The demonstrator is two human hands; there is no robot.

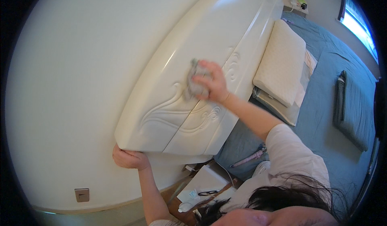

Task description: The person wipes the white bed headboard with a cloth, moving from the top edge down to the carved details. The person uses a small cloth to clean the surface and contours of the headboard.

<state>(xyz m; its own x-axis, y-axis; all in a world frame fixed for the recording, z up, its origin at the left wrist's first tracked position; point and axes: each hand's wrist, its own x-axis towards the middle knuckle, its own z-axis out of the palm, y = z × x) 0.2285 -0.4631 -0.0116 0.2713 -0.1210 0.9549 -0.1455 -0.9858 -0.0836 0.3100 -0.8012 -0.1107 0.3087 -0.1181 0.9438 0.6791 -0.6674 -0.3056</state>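
A glossy cream headboard with raised scroll carving stands against the wall. My right hand presses a crumpled grey cloth to its front face, just above the carved swirl; hand and cloth are blurred. At the headboard's lower left corner my left hand grips the edge, its fingertips hidden behind the panel. To the right of the headboard lies a white contoured pillow, on top of another pillow in a clear cover.
Blue bedding covers the bed, with a folded dark teal quilt on it. Below the headboard, a white bedside table holds eyeglasses. A wall switch is at lower left. Another nightstand stands at the far side.
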